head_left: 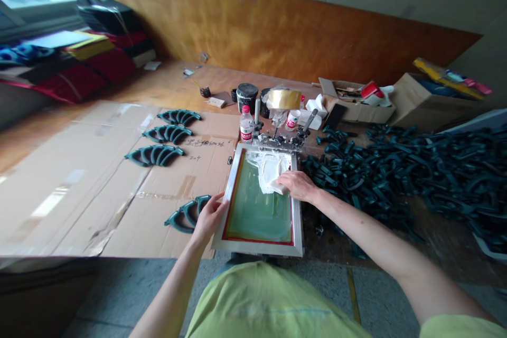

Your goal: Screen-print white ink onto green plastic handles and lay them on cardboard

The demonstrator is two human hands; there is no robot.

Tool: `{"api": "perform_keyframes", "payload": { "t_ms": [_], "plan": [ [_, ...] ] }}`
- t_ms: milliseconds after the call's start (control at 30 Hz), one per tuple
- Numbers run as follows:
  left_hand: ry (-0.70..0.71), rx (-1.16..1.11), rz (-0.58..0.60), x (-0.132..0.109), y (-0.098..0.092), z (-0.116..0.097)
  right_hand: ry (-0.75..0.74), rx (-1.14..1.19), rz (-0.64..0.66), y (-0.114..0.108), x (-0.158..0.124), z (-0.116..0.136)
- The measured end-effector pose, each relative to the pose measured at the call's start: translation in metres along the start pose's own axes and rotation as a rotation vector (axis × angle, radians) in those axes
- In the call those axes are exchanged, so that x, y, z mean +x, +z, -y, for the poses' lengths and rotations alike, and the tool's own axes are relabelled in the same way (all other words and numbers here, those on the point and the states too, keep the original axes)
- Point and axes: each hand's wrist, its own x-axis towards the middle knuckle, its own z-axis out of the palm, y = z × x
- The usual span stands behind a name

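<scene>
- Right here, the right hand [297,186] is bearing down on a white wad [269,171], fingers pressed firmly onto it, and that wad sits on the green mesh [257,206] of a metal-framed printing screen [257,245].
- The left hand [208,216] is on the screen's left rail; can't tell whether those fingers are gripping or just resting.
- The screen lies at the counter's front edge, its near rail close to that drop, its far end held in hinge clamps [277,141].
- Just left of the rail, one dark green arched piece [186,214] sits under the left wrist; three more [154,155] line up farther up the cardboard sheet [79,206].
- That's four laid out so far, against a huge loose heap of dark green pieces [396,169] on the right, crowding the screen's right rail.
- Open room is on the left, across the cardboard.
- Farther back: a plastic bottle [246,124], a black tin [247,96], and a cardboard box [358,108].
</scene>
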Motion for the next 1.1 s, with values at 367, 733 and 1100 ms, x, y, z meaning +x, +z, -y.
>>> {"api": "perform_keyframes", "payload": {
  "t_ms": [367, 733, 1100],
  "plan": [
    [-0.019, -0.081, 0.007, -0.006, 0.001, -0.012, 0.115, -0.009, -0.261, 0.017, 0.008, 0.007],
    [-0.024, -0.106, 0.064, -0.022, -0.010, -0.048, 0.382, -0.045, -0.216, -0.045, 0.063, -0.023],
    [0.449, -0.362, 0.038, 0.011, -0.001, -0.183, 0.801, 0.200, -0.475, -0.019, -0.004, -0.078]
  ]
}}
